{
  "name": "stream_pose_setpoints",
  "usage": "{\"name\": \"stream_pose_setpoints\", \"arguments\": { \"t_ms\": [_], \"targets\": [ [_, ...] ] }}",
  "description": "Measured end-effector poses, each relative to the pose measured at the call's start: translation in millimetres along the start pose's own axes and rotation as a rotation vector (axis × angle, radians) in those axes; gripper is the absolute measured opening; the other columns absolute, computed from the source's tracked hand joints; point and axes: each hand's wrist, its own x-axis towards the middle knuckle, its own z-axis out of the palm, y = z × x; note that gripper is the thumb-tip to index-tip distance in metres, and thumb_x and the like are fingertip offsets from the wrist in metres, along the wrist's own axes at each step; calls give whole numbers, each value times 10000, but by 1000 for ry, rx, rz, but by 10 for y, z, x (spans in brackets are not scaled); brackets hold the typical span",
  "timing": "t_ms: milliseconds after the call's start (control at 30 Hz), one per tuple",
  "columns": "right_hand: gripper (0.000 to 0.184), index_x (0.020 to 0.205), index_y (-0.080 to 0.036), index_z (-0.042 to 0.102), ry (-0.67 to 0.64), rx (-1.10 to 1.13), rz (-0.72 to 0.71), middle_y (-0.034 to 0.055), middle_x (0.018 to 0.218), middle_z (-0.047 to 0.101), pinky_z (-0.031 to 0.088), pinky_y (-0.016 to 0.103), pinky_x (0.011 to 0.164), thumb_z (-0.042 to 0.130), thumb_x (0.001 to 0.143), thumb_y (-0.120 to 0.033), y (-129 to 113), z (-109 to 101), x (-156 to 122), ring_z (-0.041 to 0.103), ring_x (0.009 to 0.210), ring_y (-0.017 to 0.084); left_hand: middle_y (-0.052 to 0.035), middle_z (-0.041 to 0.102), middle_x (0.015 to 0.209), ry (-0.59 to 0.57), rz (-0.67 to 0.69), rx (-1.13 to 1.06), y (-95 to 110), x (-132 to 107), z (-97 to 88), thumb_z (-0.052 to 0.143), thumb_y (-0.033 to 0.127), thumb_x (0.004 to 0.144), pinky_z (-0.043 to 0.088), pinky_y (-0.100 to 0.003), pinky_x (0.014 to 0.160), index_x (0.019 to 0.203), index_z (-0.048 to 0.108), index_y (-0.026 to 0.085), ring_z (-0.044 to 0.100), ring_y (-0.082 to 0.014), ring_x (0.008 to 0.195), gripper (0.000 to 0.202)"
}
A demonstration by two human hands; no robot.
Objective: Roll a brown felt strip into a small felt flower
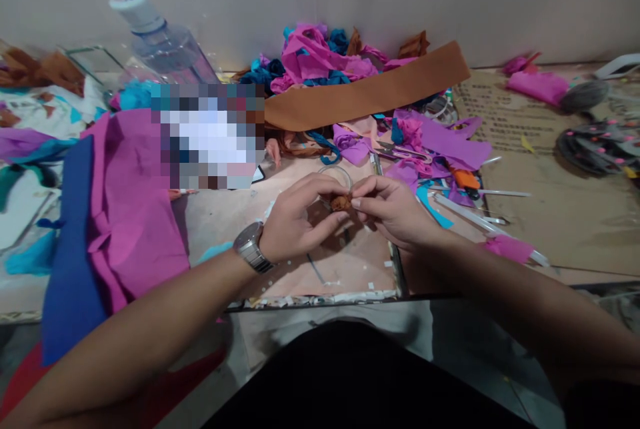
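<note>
Both my hands meet over the middle of the work board (330, 262). My left hand (295, 219), with a metal watch (250, 247) on its wrist, pinches a small crumpled piece of brown crepe paper (341, 202). My right hand (393, 209) pinches the same brown piece from the other side. Just behind my fingers a clear ring or small round lid (336, 173) lies on the board, partly hidden.
Magenta (133, 209) and blue (73, 249) crepe sheets drape at the left. A long brown strip (370, 92) lies behind, with a pile of pink and teal scraps (320, 55). A water bottle (160, 39) stands at back left. Scissors (400, 149) and metal tools (470, 212) lie at the right.
</note>
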Motion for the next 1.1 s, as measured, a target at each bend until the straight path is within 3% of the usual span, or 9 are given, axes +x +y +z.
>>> {"name": "stream_pose_setpoints", "arguments": {
  "t_ms": [100,267,500,700,900,1100],
  "targets": [
    [263,959,-198,708,-59,-38,20,-62,560,635,380,171,414,867,785,-314,21,-15,4,570,456,86,-94,753,1120,6,-18,2,5,-1,-5,737,192,900,581,-382,933,1211,675,207,705,-210,1025,318],
    [291,1075,-198,713,-162,-83,25,-8,645,732,450,190,426,786,889,-411,94,-69,11,671,505,133,-95,754,1130,35,-65,-21,9,-6,-7,729,186,904,581,-387,947,1214,681,210,703,-209,1028,315],
    [386,1177,-203,701,-225,-90,17,-15,662,743,493,195,452,837,854,-366,121,-96,22,694,531,139,-95,752,1134,51,-77,-20,12,1,-25,719,152,886,576,-376,957,1204,690,202,704,-206,1042,323],
    [308,1011,-199,701,-153,-136,16,-29,594,694,433,190,393,814,868,-447,111,-90,34,642,463,128,-89,762,1136,48,-24,10,3,3,-20,674,123,875,588,-398,965,1200,688,212,713,-211,1052,337],
    [165,881,-197,662,-129,-153,21,-43,560,670,426,182,401,767,857,-322,78,-58,28,602,432,107,-104,761,1179,0,15,-19,25,2,0,613,76,872,602,-434,984,1209,694,218,725,-224,1102,374],
    [182,965,-199,669,-263,-83,41,-24,637,702,440,184,427,748,894,-347,84,-117,12,637,492,119,-107,767,1152,14,-14,-46,42,9,-21,623,105,889,606,-429,970,1154,694,213,729,-224,1071,295]
  ]
}}
